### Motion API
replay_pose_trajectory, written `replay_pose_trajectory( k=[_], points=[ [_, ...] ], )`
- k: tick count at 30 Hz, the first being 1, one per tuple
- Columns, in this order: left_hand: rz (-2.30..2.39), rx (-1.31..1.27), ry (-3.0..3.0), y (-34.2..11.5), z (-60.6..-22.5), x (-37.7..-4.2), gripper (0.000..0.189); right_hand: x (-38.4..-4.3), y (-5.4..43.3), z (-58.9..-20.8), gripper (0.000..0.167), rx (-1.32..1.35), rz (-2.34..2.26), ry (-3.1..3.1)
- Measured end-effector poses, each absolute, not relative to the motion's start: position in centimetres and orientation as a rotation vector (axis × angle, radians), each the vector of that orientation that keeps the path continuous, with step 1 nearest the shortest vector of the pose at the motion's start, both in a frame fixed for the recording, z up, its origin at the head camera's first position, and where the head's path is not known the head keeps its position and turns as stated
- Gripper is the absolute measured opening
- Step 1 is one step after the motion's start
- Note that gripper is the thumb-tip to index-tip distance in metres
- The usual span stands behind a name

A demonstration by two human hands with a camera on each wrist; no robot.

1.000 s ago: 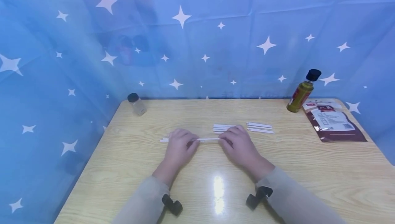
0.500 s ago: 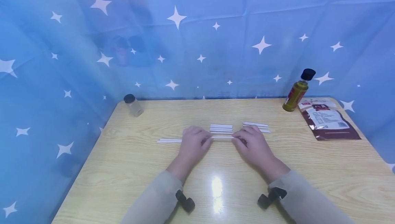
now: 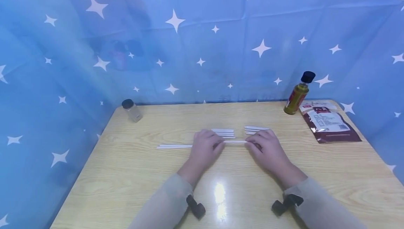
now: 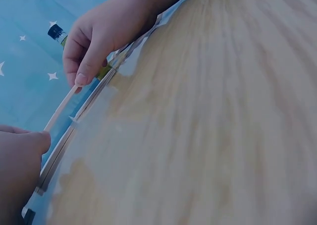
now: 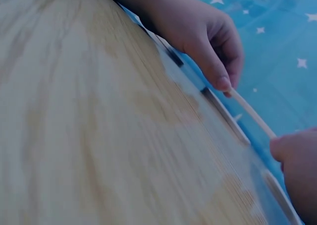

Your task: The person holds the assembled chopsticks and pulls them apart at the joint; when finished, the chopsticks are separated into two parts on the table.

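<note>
The left hand (image 3: 206, 148) and right hand (image 3: 267, 150) have moved right since 1 s ago; set apart, they pinch 1 stick (image 3: 235, 141) between them, in front of the middle sticks (image 3: 224, 133).

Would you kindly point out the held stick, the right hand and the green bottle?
Held stick (image 3: 235, 141), head view: bare middle stretch.
Right hand (image 3: 267, 149), head view: back of the hand.
Green bottle (image 3: 296, 96), head view: middle of its body.

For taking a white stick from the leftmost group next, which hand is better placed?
Probably the left hand: it is close beside the leftmost sticks, while the right hand is farther away. Both hands pinch a separate white stick, which should be released first.
</note>
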State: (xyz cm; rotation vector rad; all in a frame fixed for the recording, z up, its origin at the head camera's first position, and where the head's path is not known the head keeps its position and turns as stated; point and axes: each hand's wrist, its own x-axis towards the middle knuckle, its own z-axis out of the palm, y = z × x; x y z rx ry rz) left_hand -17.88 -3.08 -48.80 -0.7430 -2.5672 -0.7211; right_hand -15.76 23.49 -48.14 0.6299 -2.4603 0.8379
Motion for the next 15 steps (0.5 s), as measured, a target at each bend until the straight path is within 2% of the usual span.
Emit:
replay_pose_trajectory(
  k=[15],
  points=[
    [-0.727, -0.776, -2.553, -1.3, -48.6, -18.4, 0.013, -15.9, 25.1, -48.3, 0.009, 0.605, 0.822, -2.469]
  ],
)
